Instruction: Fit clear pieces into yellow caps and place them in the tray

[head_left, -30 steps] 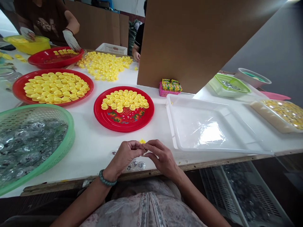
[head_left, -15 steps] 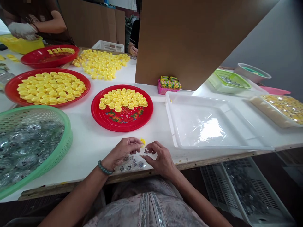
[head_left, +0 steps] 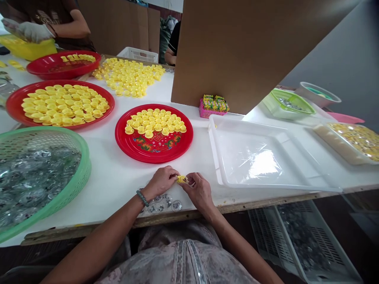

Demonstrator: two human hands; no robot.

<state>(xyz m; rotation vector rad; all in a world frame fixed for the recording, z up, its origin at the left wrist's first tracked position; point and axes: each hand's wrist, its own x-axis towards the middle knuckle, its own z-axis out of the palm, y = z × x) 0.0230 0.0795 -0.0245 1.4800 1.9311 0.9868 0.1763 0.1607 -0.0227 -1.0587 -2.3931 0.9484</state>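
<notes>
A yellow piece [head_left: 181, 179] was held just above the table [head_left: 103, 185], near its front edge, pinched at its left side by the fingertips of the left hand [head_left: 163, 180] and at its right by those of the right hand [head_left: 200, 192]. Half a second earlier the hands had been parted, with yellow at the left fingertips and a small dark-marked part at the right; now the gap had been closed, and it was judged that the two parts were being fitted together. Whether they had been joined could not be told. The piece looked small and bright, with a brownish patch towards its right end, and much of it was covered by fingers. Several clear discs [head_left: 177, 205] with dark markings were laid below the hands, partly hidden by the left wrist. Beyond, similar yellow pieces were gathered on the far half of a red plate [head_left: 154, 157], its patterned near half left bare. To the left, more clear discs were heaped in a green basket [head_left: 85, 157]; to the right, a white tray [head_left: 237, 148] was set. Farther off, a co-worker's gloved hands [head_left: 34, 31] were held over a yellow bowl [head_left: 41, 50].
</notes>
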